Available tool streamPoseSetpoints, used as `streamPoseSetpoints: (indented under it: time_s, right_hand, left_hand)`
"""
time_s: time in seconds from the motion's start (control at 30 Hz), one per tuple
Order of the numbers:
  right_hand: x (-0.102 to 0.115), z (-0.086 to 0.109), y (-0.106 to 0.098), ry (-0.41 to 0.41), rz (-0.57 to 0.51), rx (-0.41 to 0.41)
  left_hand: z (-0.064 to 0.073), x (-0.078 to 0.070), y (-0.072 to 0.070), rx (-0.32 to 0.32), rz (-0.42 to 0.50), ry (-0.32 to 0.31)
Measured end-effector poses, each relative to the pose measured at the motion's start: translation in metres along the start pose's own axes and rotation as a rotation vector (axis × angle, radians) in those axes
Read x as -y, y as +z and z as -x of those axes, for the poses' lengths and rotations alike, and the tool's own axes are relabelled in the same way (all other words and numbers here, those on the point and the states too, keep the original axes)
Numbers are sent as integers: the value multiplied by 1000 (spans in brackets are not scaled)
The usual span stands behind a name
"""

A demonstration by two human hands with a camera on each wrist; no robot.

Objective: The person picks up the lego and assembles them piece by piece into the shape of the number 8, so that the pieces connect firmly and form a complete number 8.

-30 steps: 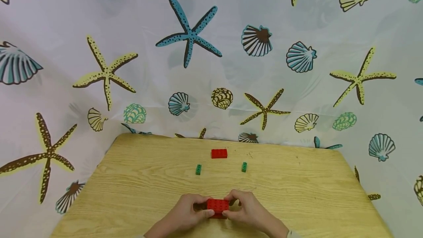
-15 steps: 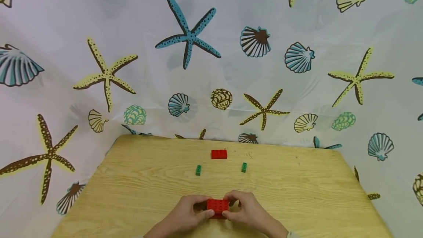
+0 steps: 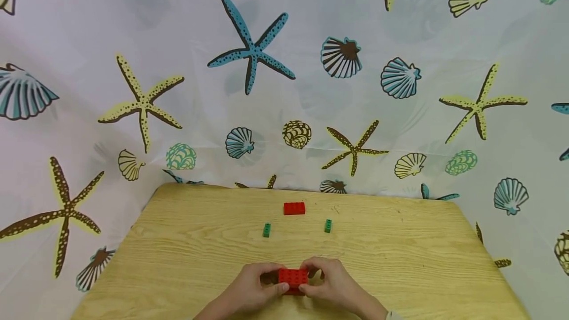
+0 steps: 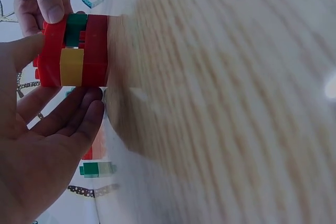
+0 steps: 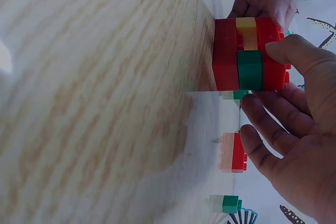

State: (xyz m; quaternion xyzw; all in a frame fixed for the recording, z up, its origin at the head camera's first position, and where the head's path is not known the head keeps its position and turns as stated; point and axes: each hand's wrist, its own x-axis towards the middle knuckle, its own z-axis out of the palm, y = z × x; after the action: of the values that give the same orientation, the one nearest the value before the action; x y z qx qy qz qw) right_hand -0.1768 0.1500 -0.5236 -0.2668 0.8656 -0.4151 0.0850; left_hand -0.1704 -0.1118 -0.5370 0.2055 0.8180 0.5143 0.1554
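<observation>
Fingers (image 3: 274,289) (image 3: 312,290) hold one stack (image 3: 293,278); beyond, two green bricks (image 3: 266,230) (image 3: 328,225), one red brick (image 3: 294,208)

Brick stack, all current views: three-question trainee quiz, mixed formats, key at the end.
1. Open: which hand is beside the end of the stack where the yellow brick sits?
2. Multiple choice: in the head view, what colour is the loose brick nearest the far edge of the table? a) yellow b) green c) red
3. True or false: the uppermost brick of the stack is green.

Key: 1) the left hand; 2) c; 3) false, the top brick is red.
</observation>
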Motion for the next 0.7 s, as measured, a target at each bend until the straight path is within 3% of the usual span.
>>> streamPoseSetpoints:
  time_s: [0.23, 0.47, 0.7]
  right_hand:
    - [2, 0, -1, 13, -2, 4]
    - [1, 0, -1, 4, 0, 1]
    - [-2, 1, 0, -3, -14, 2]
  left_hand:
    - [-3, 0, -8, -54, -54, 27]
    - [-10, 6, -18, -188, -42, 20]
    - [-21, 17, -27, -349, -13, -41]
